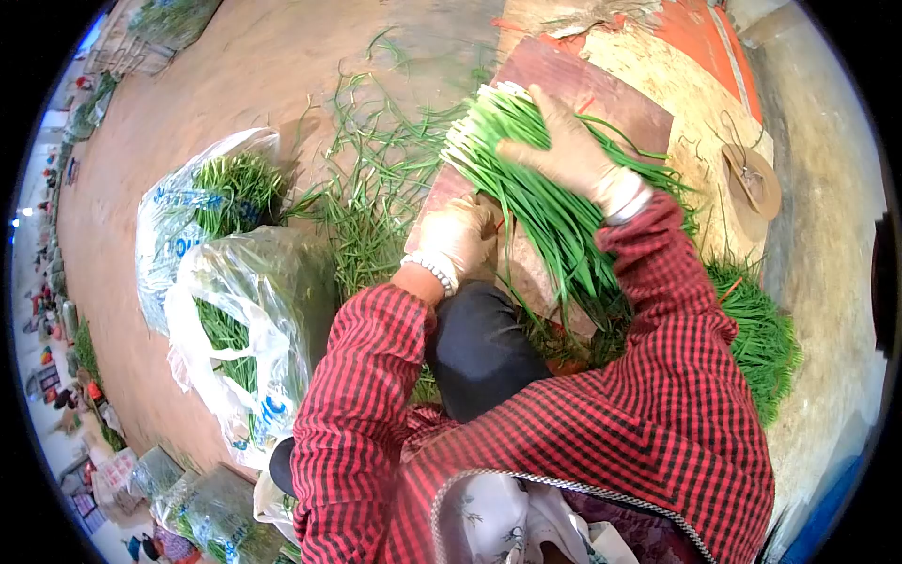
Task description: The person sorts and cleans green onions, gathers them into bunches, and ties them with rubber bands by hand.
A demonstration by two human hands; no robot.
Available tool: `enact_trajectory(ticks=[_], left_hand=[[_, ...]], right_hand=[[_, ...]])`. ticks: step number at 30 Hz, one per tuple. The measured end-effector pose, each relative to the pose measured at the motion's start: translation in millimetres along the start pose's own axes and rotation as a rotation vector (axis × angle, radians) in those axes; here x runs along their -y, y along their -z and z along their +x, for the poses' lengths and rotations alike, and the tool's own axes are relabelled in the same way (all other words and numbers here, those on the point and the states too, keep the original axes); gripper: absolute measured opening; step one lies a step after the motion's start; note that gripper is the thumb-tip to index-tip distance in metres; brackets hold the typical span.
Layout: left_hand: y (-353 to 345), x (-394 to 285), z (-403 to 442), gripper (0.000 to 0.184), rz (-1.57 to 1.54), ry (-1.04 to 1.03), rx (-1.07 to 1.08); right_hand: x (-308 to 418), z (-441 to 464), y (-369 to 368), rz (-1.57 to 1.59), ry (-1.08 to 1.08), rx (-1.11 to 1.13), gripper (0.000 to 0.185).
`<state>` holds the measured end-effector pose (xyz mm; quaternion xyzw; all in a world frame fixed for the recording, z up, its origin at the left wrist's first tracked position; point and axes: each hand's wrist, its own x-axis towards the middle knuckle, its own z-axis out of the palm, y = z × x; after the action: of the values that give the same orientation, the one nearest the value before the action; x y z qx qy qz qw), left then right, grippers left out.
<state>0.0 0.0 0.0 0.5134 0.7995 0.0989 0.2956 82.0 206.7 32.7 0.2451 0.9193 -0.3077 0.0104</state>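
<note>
A thick bundle of garlic chives [536,197] lies slantwise on a reddish-brown board [620,99], pale stem ends toward the upper left and green leaves trailing down to the right. My right hand [567,155], in a thin pale glove, rests on top of the bundle with thumb and fingers spread. My left hand [460,237], also gloved and with a beaded bracelet at the wrist, is beside the bundle's lower left side. Its fingers are curled in, and whatever they hold is hidden. A bit of red tie shows close to the left fingertips.
Loose chive leaves [366,169] litter the floor left of the board. Two plastic bags [272,338] filled with chives stand to my left. Another heap of chives [756,338] lies by my right elbow. A round tan spool [752,183] sits at the right near the wall.
</note>
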Motion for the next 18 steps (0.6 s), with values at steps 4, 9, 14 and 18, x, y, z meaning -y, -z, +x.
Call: enact_trajectory(ticks=[4,9,14,18], left_hand=[[-3,6,24,0.028,-0.027,-0.020,-0.258],[-16,16,28,0.034,-0.277,0.047,-0.352],[-13,16,18,0.015,-1.144,0.126,-0.070],[-5,13,14,0.012,-1.383,0.126,0.075]], right_hand=[[-55,36,43,0.287,-0.007,-0.274,0.072],[-152,74,45,-0.346,-0.017,-0.215,0.043],[-134,64,31,-0.192,-0.266,-0.082,0.046],[-107,70,36,-0.171,-0.338,-0.052,0.054]])
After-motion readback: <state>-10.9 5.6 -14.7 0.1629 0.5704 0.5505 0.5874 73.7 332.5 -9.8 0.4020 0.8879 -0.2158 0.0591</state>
